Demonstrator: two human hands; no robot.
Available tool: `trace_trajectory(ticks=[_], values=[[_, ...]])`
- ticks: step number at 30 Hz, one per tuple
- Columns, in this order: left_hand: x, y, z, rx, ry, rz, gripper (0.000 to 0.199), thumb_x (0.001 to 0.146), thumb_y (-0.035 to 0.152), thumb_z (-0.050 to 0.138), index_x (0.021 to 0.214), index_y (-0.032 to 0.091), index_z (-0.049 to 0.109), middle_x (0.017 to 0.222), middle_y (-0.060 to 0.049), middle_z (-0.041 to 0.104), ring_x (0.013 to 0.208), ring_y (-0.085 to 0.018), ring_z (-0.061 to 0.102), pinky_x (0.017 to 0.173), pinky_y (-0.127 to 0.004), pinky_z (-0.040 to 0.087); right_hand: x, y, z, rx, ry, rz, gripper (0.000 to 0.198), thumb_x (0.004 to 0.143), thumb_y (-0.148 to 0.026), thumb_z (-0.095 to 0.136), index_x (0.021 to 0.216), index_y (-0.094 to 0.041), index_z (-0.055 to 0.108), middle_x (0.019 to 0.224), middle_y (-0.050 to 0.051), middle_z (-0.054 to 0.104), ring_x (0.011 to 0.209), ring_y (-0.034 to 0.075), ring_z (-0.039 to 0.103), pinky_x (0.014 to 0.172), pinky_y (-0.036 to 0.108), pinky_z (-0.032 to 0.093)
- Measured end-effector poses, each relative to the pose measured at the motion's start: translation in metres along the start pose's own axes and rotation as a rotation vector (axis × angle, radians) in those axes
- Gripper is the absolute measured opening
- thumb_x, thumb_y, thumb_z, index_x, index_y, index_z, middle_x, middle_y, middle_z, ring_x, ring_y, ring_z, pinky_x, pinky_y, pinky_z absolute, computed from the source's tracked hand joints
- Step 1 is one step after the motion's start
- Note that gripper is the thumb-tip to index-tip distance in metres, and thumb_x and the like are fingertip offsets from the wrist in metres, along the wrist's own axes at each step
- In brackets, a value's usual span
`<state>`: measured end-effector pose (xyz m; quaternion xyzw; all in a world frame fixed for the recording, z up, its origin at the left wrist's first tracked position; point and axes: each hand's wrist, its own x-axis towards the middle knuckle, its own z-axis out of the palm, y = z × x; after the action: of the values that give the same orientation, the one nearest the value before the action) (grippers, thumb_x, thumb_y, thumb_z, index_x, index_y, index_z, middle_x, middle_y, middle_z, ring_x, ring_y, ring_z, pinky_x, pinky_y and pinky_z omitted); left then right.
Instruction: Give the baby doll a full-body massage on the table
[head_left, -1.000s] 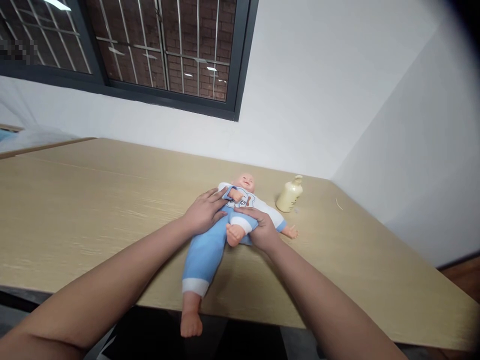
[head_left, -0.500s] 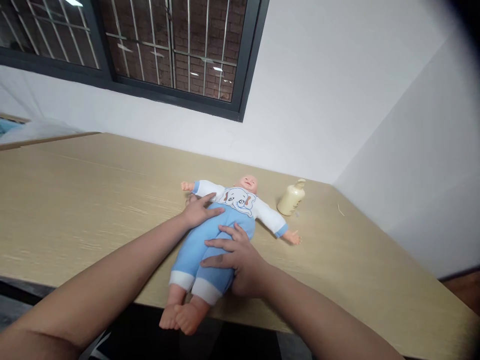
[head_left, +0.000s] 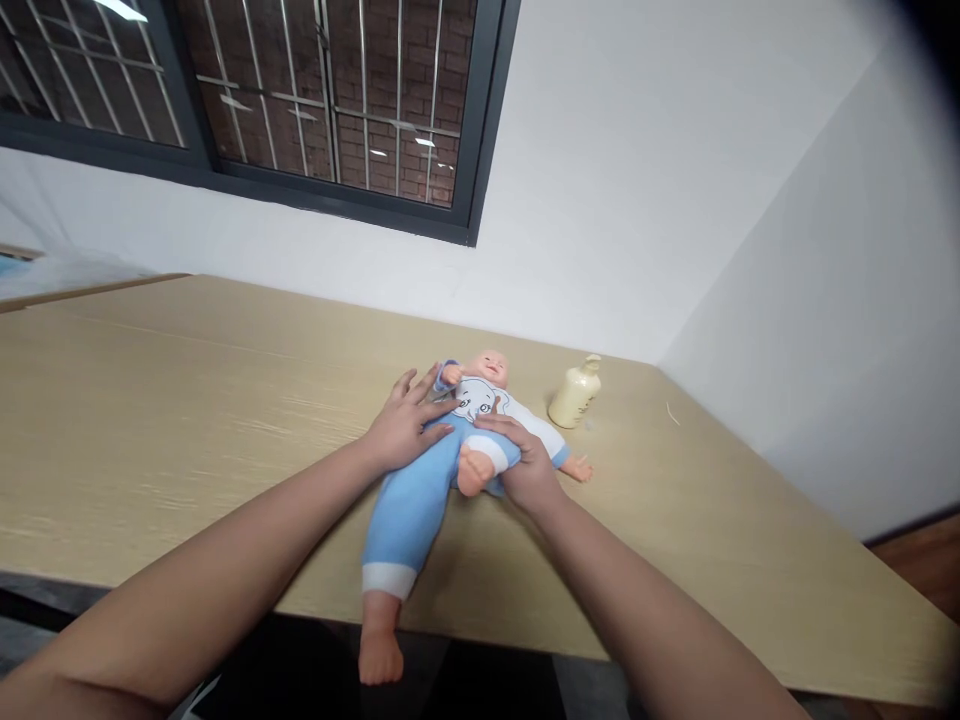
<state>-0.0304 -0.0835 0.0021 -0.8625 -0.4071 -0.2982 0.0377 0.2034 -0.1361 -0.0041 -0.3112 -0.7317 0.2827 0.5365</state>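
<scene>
A baby doll (head_left: 416,505) in a white top with an elephant face and blue trousers lies on its back on the table. My left hand (head_left: 405,425) lies with fingers spread against its side and its bent arm, whose small hand points up beside the chin. Wrapped over the doll's other leg is my right hand (head_left: 531,465), pressing that leg folded against the belly, with the bare foot (head_left: 474,470) facing me. The straight leg reaches past the table's front edge. Part of the elephant face is covered by my fingers.
A cream pump bottle (head_left: 576,395) stands on the wooden table (head_left: 225,400), right of the doll. A thin pale strip (head_left: 673,413) lies farther right. Behind are a white wall and a barred window (head_left: 337,110). Clear plastic (head_left: 82,272) is at the far left.
My right hand has moved up and folded one doll leg toward the belly. The doll's arm by my left hand has swung in from stretched out to beside the chin.
</scene>
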Motion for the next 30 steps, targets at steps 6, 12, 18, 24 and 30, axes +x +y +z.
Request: trace_trajectory(ticks=[6,12,18,24,30], values=[[0.007,0.003,-0.005,-0.086,-0.088,0.092,0.044,0.098,0.037,0.047,0.141,0.034,0.052,0.162,-0.002,0.023,0.149,-0.026,0.019,0.119,-0.050,0.017,0.007,0.011,-0.002,0.206,-0.011,0.260,0.030,0.075,-0.032,0.077,0.103,-0.024,0.076,0.112,0.006,0.073,0.108,0.027,0.067,0.101,0.047,0.049],[0.000,0.003,-0.002,-0.183,-0.031,-0.065,0.038,0.092,0.038,0.058,0.129,0.034,0.065,0.165,0.001,0.011,0.150,-0.032,0.014,0.119,-0.049,0.020,-0.002,-0.014,0.002,0.055,-0.201,0.033,0.029,0.079,-0.031,0.075,0.108,-0.029,0.075,0.119,0.006,0.069,0.112,0.024,0.064,0.103,0.043,0.048],[-0.004,-0.011,0.011,-0.387,0.032,-0.322,0.051,0.078,0.044,0.072,0.127,0.029,0.067,0.153,-0.008,0.030,0.145,-0.035,0.026,0.118,-0.048,0.027,-0.021,-0.036,0.020,-0.300,-0.528,-0.140,0.039,0.074,-0.026,0.076,0.110,-0.038,0.073,0.127,-0.001,0.066,0.137,0.028,0.041,0.115,0.054,0.025],[-0.005,-0.033,0.021,-0.567,-0.055,-0.532,0.089,0.067,0.057,0.076,0.144,0.022,0.048,0.137,-0.013,0.051,0.127,-0.033,0.049,0.110,-0.047,0.038,-0.030,-0.032,0.032,-0.532,-0.731,-0.189,0.072,0.061,-0.009,0.069,0.118,-0.051,0.064,0.148,-0.010,0.046,0.147,0.034,0.020,0.114,0.065,0.002],[-0.004,-0.031,0.019,-0.431,-0.044,-0.526,0.088,0.068,0.058,0.076,0.142,0.020,0.049,0.141,-0.018,0.043,0.133,-0.038,0.042,0.112,-0.052,0.033,-0.032,-0.023,0.032,-0.386,-0.455,-0.167,0.046,0.077,-0.017,0.069,0.115,-0.043,0.070,0.152,-0.003,0.040,0.144,0.030,0.029,0.116,0.054,0.025]])
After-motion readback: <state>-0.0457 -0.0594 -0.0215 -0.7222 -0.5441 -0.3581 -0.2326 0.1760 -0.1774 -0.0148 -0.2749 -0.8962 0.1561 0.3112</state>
